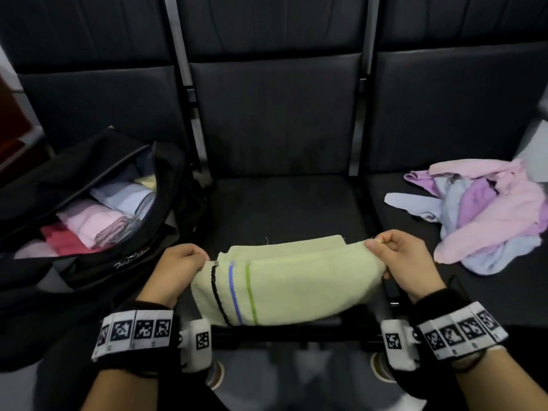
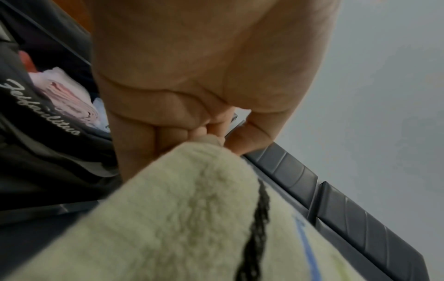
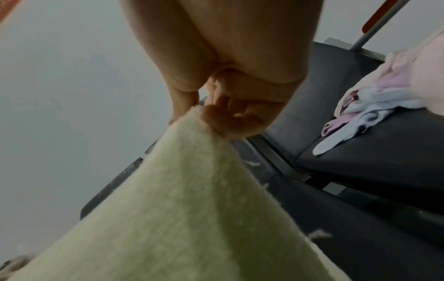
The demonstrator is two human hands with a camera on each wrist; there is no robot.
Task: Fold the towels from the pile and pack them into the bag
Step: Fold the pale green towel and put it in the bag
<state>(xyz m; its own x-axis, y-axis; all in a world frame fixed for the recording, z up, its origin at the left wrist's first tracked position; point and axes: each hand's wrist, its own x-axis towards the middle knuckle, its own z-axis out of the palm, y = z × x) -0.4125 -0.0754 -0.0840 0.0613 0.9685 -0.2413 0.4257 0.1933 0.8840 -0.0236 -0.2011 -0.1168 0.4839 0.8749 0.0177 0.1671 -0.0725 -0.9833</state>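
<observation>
I've got my left hand [image 1: 178,269] and right hand [image 1: 406,262] each pinching an end of the pale green towel [image 1: 284,289] at lower centre, so I'd keep edges aligned folding over, then left to the bag [image 1: 98,262].

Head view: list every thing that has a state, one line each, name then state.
green towel: partly folded, held up over the middle seat by both ends.
left hand: grips the striped end of the towel.
right hand: pinches the plain end.
black bag: open, folded towels packed inside.
towel pile: unfolded, heaped on the right seat.
</observation>
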